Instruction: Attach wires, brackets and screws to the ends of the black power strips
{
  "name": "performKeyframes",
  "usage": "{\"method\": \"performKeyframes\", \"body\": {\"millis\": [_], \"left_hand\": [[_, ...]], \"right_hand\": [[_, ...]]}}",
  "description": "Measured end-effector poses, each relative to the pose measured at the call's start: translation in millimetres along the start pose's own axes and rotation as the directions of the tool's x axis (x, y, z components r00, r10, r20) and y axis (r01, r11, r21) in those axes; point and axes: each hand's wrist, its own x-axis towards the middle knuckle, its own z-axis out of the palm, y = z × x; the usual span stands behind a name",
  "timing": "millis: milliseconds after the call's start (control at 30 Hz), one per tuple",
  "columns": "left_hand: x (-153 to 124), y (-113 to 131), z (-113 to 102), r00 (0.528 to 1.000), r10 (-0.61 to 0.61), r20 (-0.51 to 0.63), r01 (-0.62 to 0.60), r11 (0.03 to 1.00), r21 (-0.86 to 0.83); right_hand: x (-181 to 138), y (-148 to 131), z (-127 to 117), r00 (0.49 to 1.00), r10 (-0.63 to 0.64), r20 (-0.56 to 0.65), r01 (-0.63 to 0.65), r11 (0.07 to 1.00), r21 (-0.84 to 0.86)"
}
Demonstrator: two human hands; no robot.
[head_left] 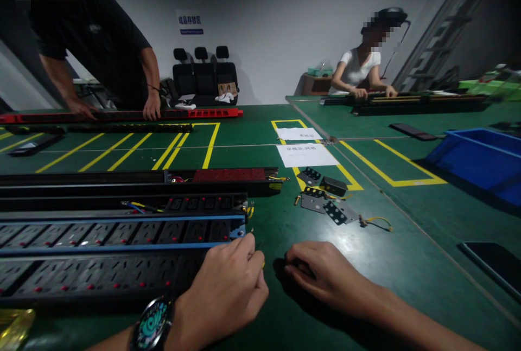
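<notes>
My left hand [228,291], with a watch on the wrist, is closed in a pinch on a thin tool or wire that I cannot make out, right at the end of the blue-railed power strip [122,231]. My right hand [321,272] rests on the green table [407,215] beside it, fingers curled over something dark and small. Several long black power strips [134,183] lie side by side to the left. Small black end plates [325,199] and a yellow wire [378,222] lie just beyond my right hand.
Two white paper sheets [305,147] lie inside yellow floor-tape marks. A blue bin [480,161] stands at the right, a dark flat panel [492,264] near the right edge. A person in black leans on a red strip [122,115] far left; another person sits working at the far right.
</notes>
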Motion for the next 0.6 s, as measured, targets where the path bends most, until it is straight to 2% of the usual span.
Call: {"method": "performKeyframes", "body": {"millis": [600], "left_hand": [[-0.6, 2.0, -2.6, 0.998, -0.022, 0.056, 0.022, 1.000, -0.002]], "right_hand": [[-0.3, 2.1, 3.4, 0.999, -0.032, -0.014, 0.032, 0.999, -0.009]]}}
